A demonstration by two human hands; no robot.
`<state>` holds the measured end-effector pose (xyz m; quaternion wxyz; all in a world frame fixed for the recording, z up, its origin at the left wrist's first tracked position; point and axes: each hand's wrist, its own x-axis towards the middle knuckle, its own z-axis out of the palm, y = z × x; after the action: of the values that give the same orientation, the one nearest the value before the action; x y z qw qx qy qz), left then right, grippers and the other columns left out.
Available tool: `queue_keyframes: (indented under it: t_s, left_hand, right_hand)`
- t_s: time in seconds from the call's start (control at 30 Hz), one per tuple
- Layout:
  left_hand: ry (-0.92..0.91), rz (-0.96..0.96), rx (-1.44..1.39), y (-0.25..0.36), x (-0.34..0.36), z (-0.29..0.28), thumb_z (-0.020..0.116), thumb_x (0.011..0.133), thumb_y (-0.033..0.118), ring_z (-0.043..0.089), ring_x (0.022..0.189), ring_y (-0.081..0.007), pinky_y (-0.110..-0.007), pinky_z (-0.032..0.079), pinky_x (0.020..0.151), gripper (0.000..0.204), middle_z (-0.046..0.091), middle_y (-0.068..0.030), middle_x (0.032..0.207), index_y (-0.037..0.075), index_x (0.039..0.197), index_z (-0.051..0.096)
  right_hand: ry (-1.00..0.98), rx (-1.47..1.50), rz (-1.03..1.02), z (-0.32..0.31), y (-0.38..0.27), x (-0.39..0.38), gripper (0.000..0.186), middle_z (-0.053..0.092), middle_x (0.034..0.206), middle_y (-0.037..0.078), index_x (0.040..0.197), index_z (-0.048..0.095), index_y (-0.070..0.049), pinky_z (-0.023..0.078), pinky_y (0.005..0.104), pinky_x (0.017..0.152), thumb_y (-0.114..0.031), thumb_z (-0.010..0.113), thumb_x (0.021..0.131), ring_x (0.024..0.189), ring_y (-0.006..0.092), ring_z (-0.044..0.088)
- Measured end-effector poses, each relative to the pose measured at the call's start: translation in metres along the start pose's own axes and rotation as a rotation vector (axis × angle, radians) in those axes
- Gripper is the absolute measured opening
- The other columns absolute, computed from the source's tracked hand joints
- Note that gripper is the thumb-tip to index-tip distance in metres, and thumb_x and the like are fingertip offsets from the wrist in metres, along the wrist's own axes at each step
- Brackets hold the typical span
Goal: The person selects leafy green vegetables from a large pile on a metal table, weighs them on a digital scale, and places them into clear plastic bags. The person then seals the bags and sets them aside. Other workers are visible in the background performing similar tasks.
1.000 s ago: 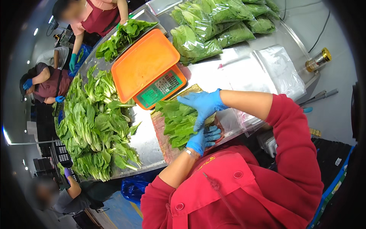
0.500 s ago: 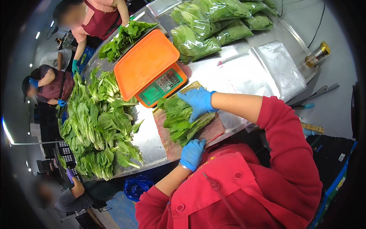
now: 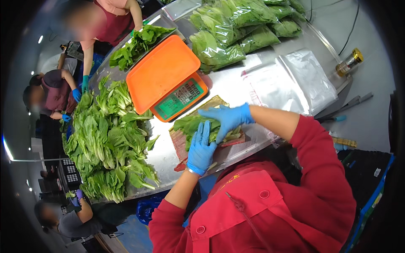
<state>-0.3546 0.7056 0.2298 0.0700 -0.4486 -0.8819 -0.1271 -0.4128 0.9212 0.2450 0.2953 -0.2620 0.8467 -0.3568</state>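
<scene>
My left hand (image 3: 201,152), in a blue glove, lies with its fingers stretched out over a bunch of leafy greens (image 3: 187,123). From the right, my right hand (image 3: 230,119), gloved alike, rests on the same bunch with fingers spread and thumb pointing toward me. Beneath the greens is a reddish-brown mesh cloth (image 3: 180,147), its near part gathered close under my hands. Pale stems show between and below my palms. The cloth sits on the metal table (image 3: 160,162) near its front edge.
An orange scale (image 3: 164,76) stands just beyond the cloth. Loose greens (image 3: 105,143) are heaped at left. Bagged greens (image 3: 228,33) are piled at the back, clear plastic bags (image 3: 310,80) lie at right. Co-workers stand along the left side, one (image 3: 114,21) handling greens.
My left hand has moved up from the cloth's near edge onto the greens. The near part of the cloth has drawn in toward the bunch. My right hand has shifted slightly right and nearer.
</scene>
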Motion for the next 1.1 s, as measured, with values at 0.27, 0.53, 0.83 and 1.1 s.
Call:
queue_keyframes:
  t_s: [0.27, 0.53, 0.83, 1.1]
  left_hand:
    - [0.046, 0.173, 0.248, 0.015, -0.012, -0.014, 0.056, 0.084, 0.02, 0.036, 0.135, -0.033, -0.051, 0.019, 0.113, 0.011, 0.041, -0.0117, 0.146, 0.013, 0.09, 0.063]
    - [-0.222, 0.175, 0.249, 0.029, -0.014, -0.008, 0.05, 0.089, 0.021, 0.047, 0.125, -0.0255, -0.043, 0.031, 0.107, 0.023, 0.048, -0.0148, 0.139, 0.005, 0.102, 0.059]
    - [-0.227, 0.114, 0.163, 0.04, -0.018, -0.001, 0.057, 0.08, 0.019, 0.056, 0.108, -0.0226, -0.037, 0.038, 0.095, 0.026, 0.052, -0.014, 0.133, 0.008, 0.104, 0.056]
    - [-0.3, -0.014, 0.07, 0.042, -0.016, -0.005, 0.048, 0.085, 0.019, 0.055, 0.104, -0.0238, -0.039, 0.034, 0.099, 0.018, 0.045, -0.0184, 0.139, 0.008, 0.098, 0.052]
  right_hand:
    - [-0.105, -0.146, -0.159, -0.018, 0.015, 0.005, 0.124, 0.031, 0.146, 0.025, 0.149, 0.012, -0.001, 0.03, 0.0352, 0.11, -0.028, 0.087, 0.054, 0.134, 0.0352, 0.035]
    - [-0.24, 0.156, -0.267, -0.024, 0.04, 0.025, 0.124, 0.025, 0.152, 0.019, 0.15, 0.008, -0.005, 0.024, 0.0336, 0.113, -0.022, 0.087, 0.056, 0.139, 0.0296, 0.028]
    - [-0.183, 0.022, -0.222, -0.017, 0.045, 0.025, 0.121, 0.043, 0.141, 0.016, 0.151, 0.0, -0.01, 0.035, 0.0312, 0.105, -0.008, 0.076, 0.058, 0.126, 0.0272, 0.045]
    - [-0.286, 0.23, -0.009, -0.043, 0.046, 0.041, 0.066, 0.065, 0.108, 0.013, 0.121, 0.056, -0.002, 0.046, 0.0337, 0.086, -0.01, 0.077, 0.06, 0.098, 0.0229, 0.059]
